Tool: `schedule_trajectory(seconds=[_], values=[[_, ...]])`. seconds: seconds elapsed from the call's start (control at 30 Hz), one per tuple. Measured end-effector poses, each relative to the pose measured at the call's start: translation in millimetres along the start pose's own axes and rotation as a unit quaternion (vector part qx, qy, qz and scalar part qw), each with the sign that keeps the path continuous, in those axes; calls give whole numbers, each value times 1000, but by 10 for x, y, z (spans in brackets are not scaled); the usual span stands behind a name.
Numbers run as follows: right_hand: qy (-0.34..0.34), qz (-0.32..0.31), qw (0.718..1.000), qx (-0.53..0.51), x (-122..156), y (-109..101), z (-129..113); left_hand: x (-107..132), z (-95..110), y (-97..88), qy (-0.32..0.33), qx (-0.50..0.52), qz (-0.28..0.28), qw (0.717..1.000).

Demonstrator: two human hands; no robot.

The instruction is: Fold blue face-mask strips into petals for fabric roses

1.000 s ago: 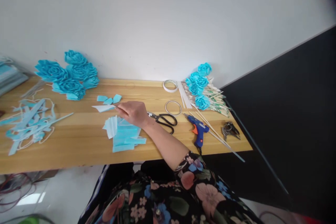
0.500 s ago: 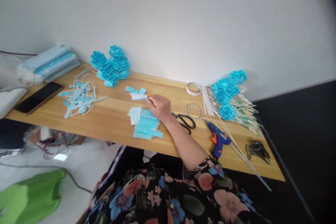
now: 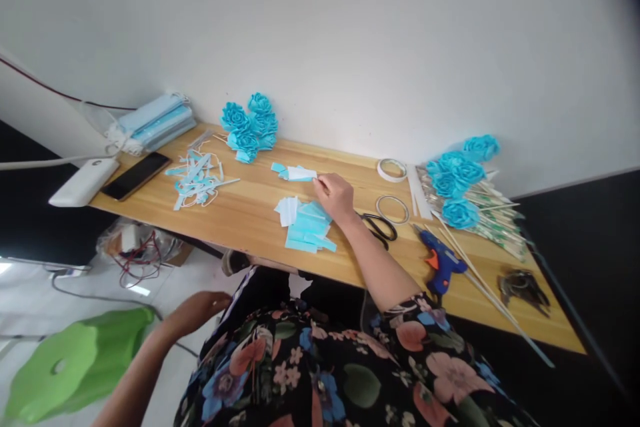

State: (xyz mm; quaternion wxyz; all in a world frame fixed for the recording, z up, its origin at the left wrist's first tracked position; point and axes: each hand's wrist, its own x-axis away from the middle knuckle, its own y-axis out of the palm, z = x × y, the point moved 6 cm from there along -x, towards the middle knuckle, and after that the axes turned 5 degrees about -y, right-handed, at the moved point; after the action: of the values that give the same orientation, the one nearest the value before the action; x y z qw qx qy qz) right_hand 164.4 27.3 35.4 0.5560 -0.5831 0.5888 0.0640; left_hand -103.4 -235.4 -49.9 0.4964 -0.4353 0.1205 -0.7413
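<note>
My right hand (image 3: 336, 195) rests knuckles up on the wooden table (image 3: 250, 213), fingers curled, fingertips pinched on the edge of a small white and blue cut piece (image 3: 299, 173). Just in front of the hand lies a pile of cut blue mask pieces (image 3: 305, 228). Black scissors (image 3: 380, 227) lie right beside my wrist. My left hand (image 3: 197, 310) hangs below the table edge by my flowered dress, fingers loosely apart with nothing in them.
Blue paper roses (image 3: 250, 123) sit by the wall; more roses on sticks (image 3: 460, 177) lie at right. Two tape rolls (image 3: 391, 169), a blue glue gun (image 3: 440, 263), scraps (image 3: 197, 177), a phone (image 3: 136, 175), stacked masks (image 3: 155, 121) are on the table. A green stool (image 3: 75, 360) stands lower left.
The view has swung left and down, revealing the table's left end and the floor. My left hand has come into sight near my lap. My right hand stays at the white piece.
</note>
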Motion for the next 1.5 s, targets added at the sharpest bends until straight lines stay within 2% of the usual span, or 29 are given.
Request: schedule_trajectory(seconds=[0.07, 0.13, 0.2, 0.27, 0.37, 0.47, 0.6, 0.7, 0.77, 0.93, 1.07, 1.2, 1.33, 1.5], values=[[48, 4, 998, -40, 7, 11, 44, -267, 187, -249, 56, 94, -35, 993], [121, 15, 986, -115, 23, 26, 106, -400, 542, -546, 133, 176, -37, 975], [195, 33, 958, -210, 43, 47, 164, -537, 927, -810, 185, 227, 3, 956], [242, 47, 927, -283, 51, 61, 195, -788, 1246, -973, 194, 275, 59, 940], [264, 61, 907, -321, 37, 38, 207, -1342, 1582, -993, 168, 371, 91, 909], [270, 65, 909, -311, 30, 7, 207, -1844, 1840, -872, 146, 464, 58, 872], [275, 53, 918, -280, 41, 7, 199, -2185, 2115, -783, 160, 546, 36, 821], [269, 43, 928, -255, 47, 11, 206, -2324, 2172, -761, 145, 594, 29, 790], [267, 36, 929, -253, 50, 16, 229, -2380, 2142, -797, 150, 601, 50, 783], [267, 32, 915, -302, 49, 36, 286, -2430, 1970, -883, 158, 542, 118, 817], [280, 21, 905, -321, 48, 58, 272, -2391, 1929, -893, 187, 499, 148, 833], [286, -2, 915, -285, 57, 71, 248, -2349, 1964, -886, 213, 467, 146, 846], [270, 8, 932, -243, 60, 45, 237, -2336, 1977, -903, 226, 453, 143, 850], [260, 18, 937, -234, 56, 26, 224, -2336, 1976, -909, 222, 454, 136, 852]])
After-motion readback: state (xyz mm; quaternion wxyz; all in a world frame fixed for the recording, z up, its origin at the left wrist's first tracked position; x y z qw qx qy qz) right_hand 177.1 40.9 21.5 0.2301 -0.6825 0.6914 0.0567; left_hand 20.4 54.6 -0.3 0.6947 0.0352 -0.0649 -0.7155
